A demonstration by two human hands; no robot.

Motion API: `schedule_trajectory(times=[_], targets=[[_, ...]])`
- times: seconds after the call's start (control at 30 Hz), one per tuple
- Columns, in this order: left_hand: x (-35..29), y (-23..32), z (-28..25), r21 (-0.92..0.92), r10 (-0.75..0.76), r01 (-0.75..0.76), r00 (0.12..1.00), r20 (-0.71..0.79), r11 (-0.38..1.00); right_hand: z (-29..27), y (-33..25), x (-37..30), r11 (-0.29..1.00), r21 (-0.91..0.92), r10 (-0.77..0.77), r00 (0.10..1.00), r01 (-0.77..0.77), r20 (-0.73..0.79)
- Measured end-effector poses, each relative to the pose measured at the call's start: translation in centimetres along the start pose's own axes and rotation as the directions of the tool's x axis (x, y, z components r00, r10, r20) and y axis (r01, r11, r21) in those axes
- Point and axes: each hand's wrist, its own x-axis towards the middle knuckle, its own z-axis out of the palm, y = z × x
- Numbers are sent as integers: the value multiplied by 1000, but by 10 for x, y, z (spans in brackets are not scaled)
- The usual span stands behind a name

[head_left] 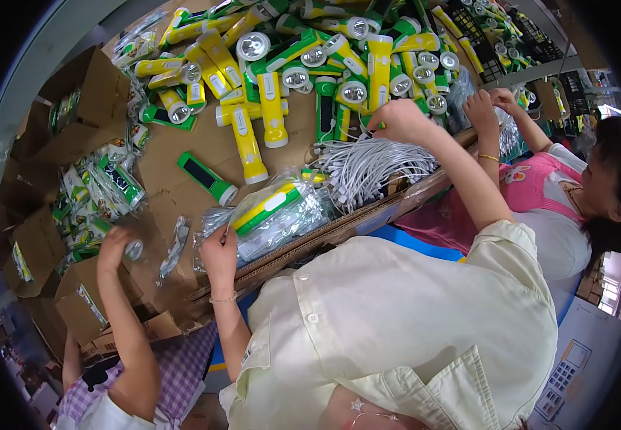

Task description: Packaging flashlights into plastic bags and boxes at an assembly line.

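My left hand (220, 251) is closed at the near end of a yellow-and-green flashlight (271, 208), which appears to be in a clear plastic bag. Under it lies a pile of clear plastic bags (282, 233) along the table's near edge. My right hand (405, 122) is reaching over a heap of thin white cables (378, 168). Its fingers are pinched together at the far side of that heap, seemingly on a white cable; the fingertips are partly hidden. Apart from the others, a green flashlight with a dark panel (207, 177) rests on the cardboard.
Many yellow and green flashlights (253, 136) cover the far cardboard surface. Bagged flashlights (103, 186) and open cardboard boxes (85, 107) stand at left. A co-worker's hand (116, 244) moves there; another co-worker's hands (488, 107) are at right. A cardboard rim (310, 236) runs along the near edge.
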Motion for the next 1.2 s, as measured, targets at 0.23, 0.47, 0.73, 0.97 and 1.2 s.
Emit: schedule_trajectory(times=[0.23,0.47,0.73,0.97,1.2], targets=[[1,-7,0,43,-78,77,997,25,996,8,-34,3,957,-87,-289,926,276,-245],[3,-3,0,42,-131,129,990,43,991,58,-76,28,603,-183,-732,629,777,262],[3,-8,1,-17,-42,42,999,7,999,42,-87,38,589,-302,-682,661,750,312],[3,-10,-1,12,9,-8,996,-91,1000,-89,-127,33,503,667,-389,833,550,-393],[13,-9,2,34,-25,25,1000,8,999,58,-227,53,-86,972,-284,930,219,-235]])
